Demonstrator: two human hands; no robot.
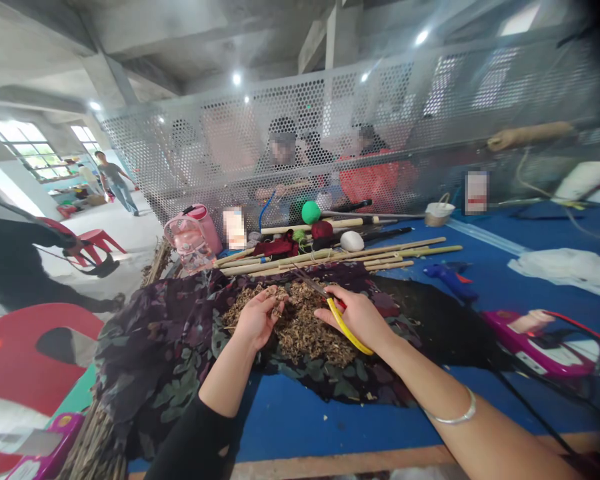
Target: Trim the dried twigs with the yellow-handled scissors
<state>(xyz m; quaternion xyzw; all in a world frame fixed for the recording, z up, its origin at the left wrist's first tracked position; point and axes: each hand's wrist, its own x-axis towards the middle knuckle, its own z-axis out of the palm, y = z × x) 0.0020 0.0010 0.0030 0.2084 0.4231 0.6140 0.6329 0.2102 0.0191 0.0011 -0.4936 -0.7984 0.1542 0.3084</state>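
Scraps (315, 337) on cloth (160, 340) (brown heap)

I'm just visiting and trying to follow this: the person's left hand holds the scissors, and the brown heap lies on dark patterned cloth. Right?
Not quite: the head view shows the right hand holding the scissors. The brown heap does lie on dark patterned cloth.

text: none legible | labels, brands: none legible | numbers, signs: none legible
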